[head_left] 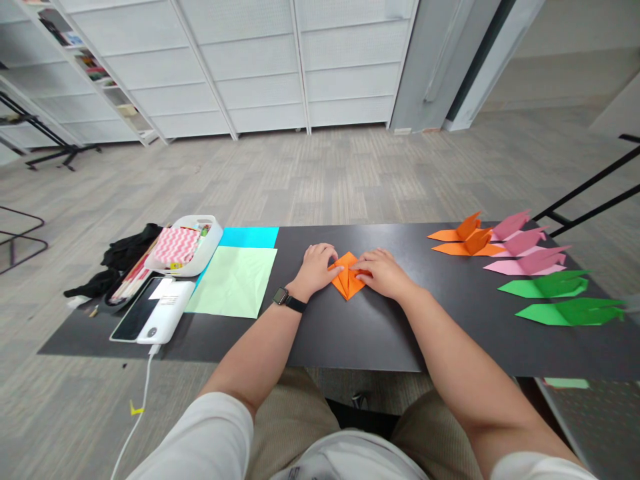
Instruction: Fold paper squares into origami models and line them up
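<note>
A small orange origami paper (349,285), folded into a diamond with creased flaps, lies on the dark table in front of me. My left hand (317,265) is at its left edge, fingers curled and thumb pressed on the paper. From the other side my right hand (382,270) grips the right edge, its thumb and fingertips on the upper flaps. The undersides of both hands' fingers are partly hidden. A dark watch (281,296) is on my left wrist.
Folded orange (457,248), pink (525,261) and green paper cranes (545,287) stand in a row at the right. On the left are pale green sheets (235,281), a blue sheet (255,236), a white basket (213,243), a phone (134,313) and a cabled power bank (167,313).
</note>
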Demonstrator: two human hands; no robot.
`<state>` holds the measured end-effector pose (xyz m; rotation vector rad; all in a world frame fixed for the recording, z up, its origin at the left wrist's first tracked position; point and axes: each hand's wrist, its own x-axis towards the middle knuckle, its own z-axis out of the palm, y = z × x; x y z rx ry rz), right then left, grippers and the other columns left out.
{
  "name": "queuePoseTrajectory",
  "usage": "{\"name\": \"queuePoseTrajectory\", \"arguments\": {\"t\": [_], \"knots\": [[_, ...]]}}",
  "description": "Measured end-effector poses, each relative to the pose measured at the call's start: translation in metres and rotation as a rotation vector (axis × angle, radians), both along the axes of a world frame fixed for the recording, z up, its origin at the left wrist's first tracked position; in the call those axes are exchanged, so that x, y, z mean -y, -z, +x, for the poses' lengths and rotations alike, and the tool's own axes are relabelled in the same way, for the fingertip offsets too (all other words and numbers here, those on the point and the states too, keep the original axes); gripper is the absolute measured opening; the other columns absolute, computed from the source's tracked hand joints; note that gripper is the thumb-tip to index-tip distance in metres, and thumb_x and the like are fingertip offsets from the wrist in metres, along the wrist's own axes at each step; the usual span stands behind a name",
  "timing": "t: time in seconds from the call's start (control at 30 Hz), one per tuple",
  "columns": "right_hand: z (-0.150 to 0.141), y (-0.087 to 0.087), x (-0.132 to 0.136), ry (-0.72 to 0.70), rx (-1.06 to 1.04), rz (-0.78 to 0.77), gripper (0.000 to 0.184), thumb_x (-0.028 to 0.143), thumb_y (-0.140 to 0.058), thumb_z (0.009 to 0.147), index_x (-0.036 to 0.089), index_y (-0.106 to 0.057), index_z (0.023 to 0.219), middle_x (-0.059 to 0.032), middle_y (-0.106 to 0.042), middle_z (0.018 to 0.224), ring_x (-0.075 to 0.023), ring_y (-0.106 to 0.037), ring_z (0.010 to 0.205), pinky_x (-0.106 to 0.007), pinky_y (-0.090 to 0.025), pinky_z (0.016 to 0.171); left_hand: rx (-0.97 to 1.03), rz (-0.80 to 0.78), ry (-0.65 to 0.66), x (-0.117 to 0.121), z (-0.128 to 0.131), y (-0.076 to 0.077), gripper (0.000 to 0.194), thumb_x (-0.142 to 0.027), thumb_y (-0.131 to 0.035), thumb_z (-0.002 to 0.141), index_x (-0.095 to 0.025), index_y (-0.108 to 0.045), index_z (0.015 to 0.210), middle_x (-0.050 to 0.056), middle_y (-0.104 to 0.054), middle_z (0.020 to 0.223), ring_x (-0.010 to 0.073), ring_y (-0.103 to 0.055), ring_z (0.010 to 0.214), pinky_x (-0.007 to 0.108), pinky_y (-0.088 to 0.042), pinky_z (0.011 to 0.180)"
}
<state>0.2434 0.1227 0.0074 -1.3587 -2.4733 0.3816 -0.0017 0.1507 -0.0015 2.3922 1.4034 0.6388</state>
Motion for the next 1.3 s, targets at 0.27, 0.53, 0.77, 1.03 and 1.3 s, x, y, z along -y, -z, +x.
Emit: {"name": "queuePoseTrajectory", "arguments": {"t": [0.27, 0.53, 0.77, 1.03, 1.3], "knots": [[-0.011, 0.0, 0.001, 0.091, 0.081, 0.054, 0.03, 0.031, -0.06, 0.103, 0.035, -0.081, 0.123, -0.0067, -0.072, 0.111, -0.0269, -0.062, 0.11, -0.052, -0.034, 0.115, -0.031, 0.013, -0.034, 0.002, 0.008, -0.001, 0.008, -0.032, -0.072, 0.096, -0.024, -0.072, 0.095, 0.008, -0.065, 0.133, 0.0282, -0.058, 0.13, 0.055, -0.035, 0.125], [-0.012, 0.001, 0.0, 0.205, 0.146, 0.073, 0.03, 0.03, -0.061, 0.101, 0.03, -0.08, 0.124, -0.0088, -0.072, 0.112, -0.0283, -0.06, 0.111, -0.048, -0.032, 0.109, -0.082, 0.021, -0.01, 0.009, 0.004, -0.004, 0.026, -0.035, -0.071, 0.096, -0.028, -0.076, 0.121, 0.006, -0.064, 0.144, 0.0297, -0.056, 0.135, 0.054, -0.034, 0.127], [-0.013, 0.0, 0.001, 0.213, 0.144, 0.058, 0.032, 0.031, -0.06, 0.102, 0.028, -0.079, 0.127, -0.0095, -0.072, 0.116, -0.029, -0.06, 0.113, -0.046, -0.032, 0.108, -0.139, 0.031, 0.022, 0.009, 0.003, -0.001, 0.039, -0.037, -0.065, 0.099, -0.031, -0.072, 0.137, 0.005, -0.061, 0.153, 0.0301, -0.053, 0.14, 0.054, -0.034, 0.128], [-0.015, -0.002, 0.001, 0.226, 0.139, 0.04, 0.032, 0.028, -0.061, 0.099, 0.027, -0.078, 0.127, -0.0097, -0.072, 0.116, -0.0294, -0.06, 0.112, -0.045, -0.033, 0.105, -0.188, -0.021, 0.066, 0.009, -0.001, -0.002, 0.048, -0.044, -0.062, 0.1, -0.034, -0.064, 0.148, 0.006, -0.055, 0.16, 0.0319, -0.047, 0.148, 0.065, -0.022, 0.132], [-0.016, -0.001, -0.001, 0.235, 0.15, 0.032, 0.03, 0.034, -0.061, 0.101, 0.028, -0.077, 0.126, -0.0098, -0.071, 0.116, -0.0305, -0.06, 0.114, -0.046, -0.034, 0.103, -0.233, -0.071, 0.129, 0.01, -0.006, -0.008, 0.061, -0.051, -0.066, 0.098, -0.033, -0.057, 0.156, 0.01, -0.046, 0.167, 0.0352, -0.039, 0.154, 0.073, -0.015, 0.131]]}}
